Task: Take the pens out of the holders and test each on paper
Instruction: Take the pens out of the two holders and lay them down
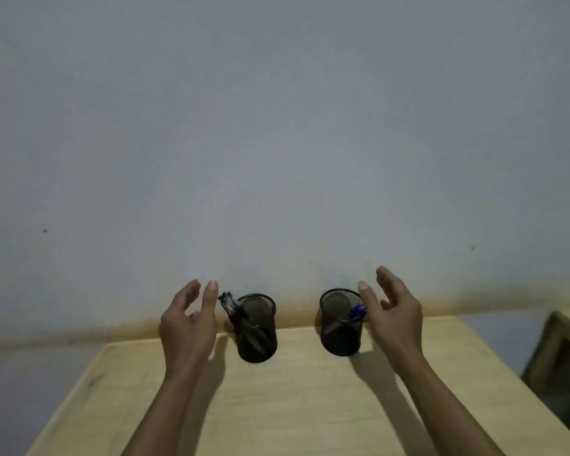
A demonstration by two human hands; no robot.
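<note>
Nearest the camera, two bare forearms are seen reaching forward over a pale wooden bench (297, 406), whose surface is lit dimly and marked by the arms' shadows. Further on, the left hand (186, 327) is held just left of the left holder (256, 327), palm turned inward toward it, fingers spread and slightly curled; its grip is wide and nothing is held in it. The thumb tip is seen close to the tops of the dark pens (234, 307), though contact cannot be made out. The right hand (394, 319) is held just right of the right holder (341, 322), palm likewise turned inward, its grip wide and empty, with the thumb near or at the rim; whether it touches cannot be told.

Both holders are black mesh cylinders standing upright near the far edge of the bench, apart from each other. In the left holder, dark pens are leaned to the left, their clipped ends sticking out above the rim. In the right holder, blue pens (356, 311) are leaned to the right, their ends just over the rim beside the right thumb.

Beyond the bench, a plain grey-blue wall (277, 126) is seen, stained brownish along its lower part. At the far right, a dark framed object (560, 360) is partly visible.
</note>
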